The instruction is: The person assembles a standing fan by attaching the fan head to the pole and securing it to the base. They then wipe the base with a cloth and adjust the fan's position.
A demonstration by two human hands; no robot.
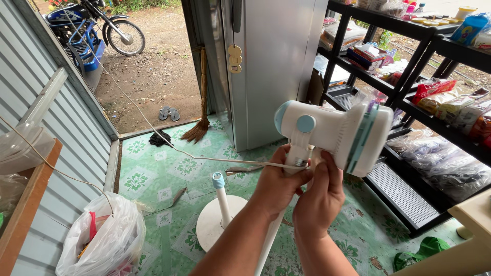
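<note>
A white fan motor head with pale blue trim is held up in front of me, its neck pointing down. My left hand is wrapped around the neck and the white pole beneath it. My right hand grips the same neck just to the right, fingers under the motor housing. A white power cord runs from the neck off to the left. On the green patterned floor below stands the round white fan base with its short post and blue cap.
A silver refrigerator stands behind the fan. Black shelving with packaged goods fills the right. A broom leans in the doorway; a motorcycle is outside. A white plastic bag lies at the lower left beside a wooden counter.
</note>
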